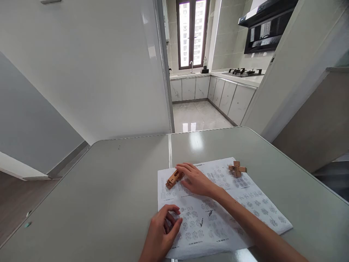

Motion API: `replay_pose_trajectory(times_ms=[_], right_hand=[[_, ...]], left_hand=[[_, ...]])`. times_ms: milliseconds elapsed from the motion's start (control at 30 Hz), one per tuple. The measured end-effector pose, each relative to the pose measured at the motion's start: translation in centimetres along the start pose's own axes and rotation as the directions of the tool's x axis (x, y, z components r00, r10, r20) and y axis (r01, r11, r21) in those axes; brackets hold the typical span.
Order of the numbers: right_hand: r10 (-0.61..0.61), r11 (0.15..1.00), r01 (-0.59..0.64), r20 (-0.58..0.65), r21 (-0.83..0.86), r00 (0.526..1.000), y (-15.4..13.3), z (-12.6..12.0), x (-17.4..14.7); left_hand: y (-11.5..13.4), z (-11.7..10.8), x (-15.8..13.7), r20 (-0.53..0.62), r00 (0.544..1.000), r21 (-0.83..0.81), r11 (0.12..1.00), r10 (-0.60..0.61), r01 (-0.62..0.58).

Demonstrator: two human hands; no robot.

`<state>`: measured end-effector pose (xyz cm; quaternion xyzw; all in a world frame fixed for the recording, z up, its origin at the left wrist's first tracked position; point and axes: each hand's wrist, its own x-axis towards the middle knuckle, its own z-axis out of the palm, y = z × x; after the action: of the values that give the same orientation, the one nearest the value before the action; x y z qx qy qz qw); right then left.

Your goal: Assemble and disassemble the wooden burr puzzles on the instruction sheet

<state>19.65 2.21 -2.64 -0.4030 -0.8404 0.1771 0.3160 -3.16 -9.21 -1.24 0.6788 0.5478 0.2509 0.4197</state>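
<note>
A small bundle of notched wooden puzzle pieces (173, 179), with a dark number on one, lies on the upper left of a printed paper sheet (226, 240). My right hand (196, 181) reaches across the sheet, its fingers and thumb around the right end of these pieces; the palm hides part of them. Nearer to me, my left hand (163, 232) rests at the sheet's left edge, fingers loosely curled and apart from the thumb, with nothing visible between them. A cross-shaped cluster of joined wooden pieces (237, 169) stands at the sheet's upper right corner.
The sheet shows several line diagrams and some dark pen marks. Beneath it is a pale folding table (122, 189) with a seam down the middle. A small green object (28, 224) sits near the left edge. A kitchen doorway lies beyond the far edge.
</note>
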Motion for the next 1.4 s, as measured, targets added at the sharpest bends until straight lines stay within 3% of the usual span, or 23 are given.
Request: replay_pose_trajectory(times_ms=[333, 767, 967, 1067, 1200, 1400], right_hand=[[-0.063, 0.992, 0.081, 0.166, -0.099, 0.984, -0.2, 0.3, 2.3], [0.040, 0.999, -0.041, 0.100, 0.002, 0.994, -1.9, 0.0, -0.5], [0.039, 0.998, -0.042, 0.078, 0.039, 0.996, -1.5, 0.2, -1.7], [0.036, 0.996, -0.041, 0.057, 0.080, 0.998, -1.2, 0.3, -2.0], [0.073, 0.981, -0.079, 0.043, 0.175, 0.996, -1.2, 0.2, -2.2], [0.205, 0.881, -0.200, 0.034, 0.429, 0.978, -1.1, -0.1, -2.3]], left_hand=[[0.0, 0.1, -0.1, -0.004, 1.000, 0.001, 1.000, 0.004, -0.004], [0.1, 0.1, -0.2, 0.013, 1.000, -0.014, 1.000, 0.000, 0.000], [0.7, -0.5, 0.1, 0.027, 1.000, -0.021, 1.000, -0.004, 0.005], [1.4, -1.4, 1.2, 0.021, 1.000, 0.011, 1.000, 0.014, -0.015], [2.3, -2.9, 4.1, -0.022, 0.992, 0.038, 0.992, 0.125, -0.124], [2.3, -3.7, 8.7, -0.064, 0.975, 0.100, 0.973, 0.215, -0.208]])
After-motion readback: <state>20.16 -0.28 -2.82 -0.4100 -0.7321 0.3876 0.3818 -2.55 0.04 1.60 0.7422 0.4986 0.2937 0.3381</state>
